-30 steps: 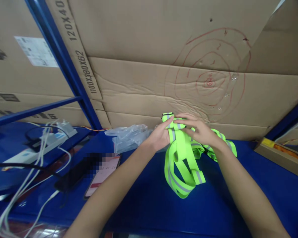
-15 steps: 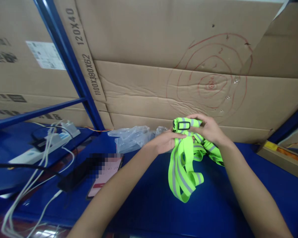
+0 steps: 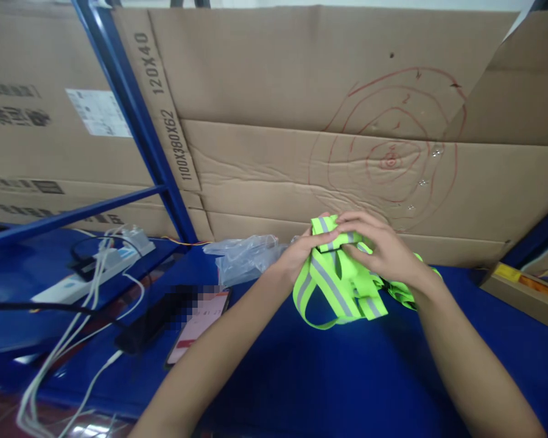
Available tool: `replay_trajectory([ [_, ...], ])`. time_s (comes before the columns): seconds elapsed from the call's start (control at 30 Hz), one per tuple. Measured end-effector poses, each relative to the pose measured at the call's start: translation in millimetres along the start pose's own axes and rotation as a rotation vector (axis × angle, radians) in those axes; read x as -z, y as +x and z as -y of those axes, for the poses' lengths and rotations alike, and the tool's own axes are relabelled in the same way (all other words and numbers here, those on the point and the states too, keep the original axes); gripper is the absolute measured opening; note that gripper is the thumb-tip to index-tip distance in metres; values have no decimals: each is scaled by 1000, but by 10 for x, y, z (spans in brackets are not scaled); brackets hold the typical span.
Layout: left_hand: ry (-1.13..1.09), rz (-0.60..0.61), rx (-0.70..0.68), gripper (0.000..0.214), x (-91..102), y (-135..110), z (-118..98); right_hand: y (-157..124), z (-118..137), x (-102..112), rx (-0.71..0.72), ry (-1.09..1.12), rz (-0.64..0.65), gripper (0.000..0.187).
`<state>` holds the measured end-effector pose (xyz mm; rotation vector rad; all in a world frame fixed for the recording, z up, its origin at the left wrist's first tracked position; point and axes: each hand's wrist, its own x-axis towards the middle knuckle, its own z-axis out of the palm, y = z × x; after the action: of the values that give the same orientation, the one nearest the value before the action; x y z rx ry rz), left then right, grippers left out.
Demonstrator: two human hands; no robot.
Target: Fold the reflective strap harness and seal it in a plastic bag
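Observation:
A neon-green reflective strap point(image 3: 333, 286) with grey stripes is bunched between my two hands, its loops hanging over the blue shelf. My left hand point(image 3: 301, 249) grips the folded upper part from the left, thumb across the front. From the right, my right hand point(image 3: 377, 243) curls its fingers over the same folded bundle. Another stretch of the strap, with dark fittings, trails behind my right wrist. The black buckle is mostly covered by fingers and folds.
On the blue shelf point(image 3: 274, 371) lie a clear plastic bag point(image 3: 251, 258), a phone point(image 3: 205, 322) and a black object point(image 3: 146, 322). A white power strip point(image 3: 95, 267) with cables sits left. An open cardboard box point(image 3: 525, 298) stands right; a cardboard panel point(image 3: 265, 164) rises behind.
My right hand has closed over the folded top of the strap, covering the black buckle. The hanging loops have swung up and spread left. The view has shifted slightly.

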<state>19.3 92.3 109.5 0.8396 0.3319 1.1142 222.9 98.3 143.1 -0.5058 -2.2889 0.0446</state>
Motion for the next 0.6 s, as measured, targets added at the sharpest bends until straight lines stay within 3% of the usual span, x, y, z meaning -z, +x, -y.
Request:
replay_trajectory([
  [0.07,47,-42,-13,84,-11,-36,-23,-12,36,64,-53,127,-27,26],
  [0.17,141,-55,-53,101,-29,-84,-63,-26,8,113,-195,252,-156,40],
  [0.3,205,-71,-79,114,-63,-86,-31,-23,-50,104,-404,256,-62,59],
  [0.37,192,-120,-118,115,-68,-51,29,-3,-41,77,-408,221,-114,64],
  [0.47,127,-118,-89,85,-57,11,127,45,3,8,-379,205,-254,66],
  [0.53,94,-36,-4,55,-48,33,169,72,24,-44,-396,282,-336,64],
  [0.6,94,43,48,43,-40,30,182,85,21,-77,-469,401,-383,59],
])
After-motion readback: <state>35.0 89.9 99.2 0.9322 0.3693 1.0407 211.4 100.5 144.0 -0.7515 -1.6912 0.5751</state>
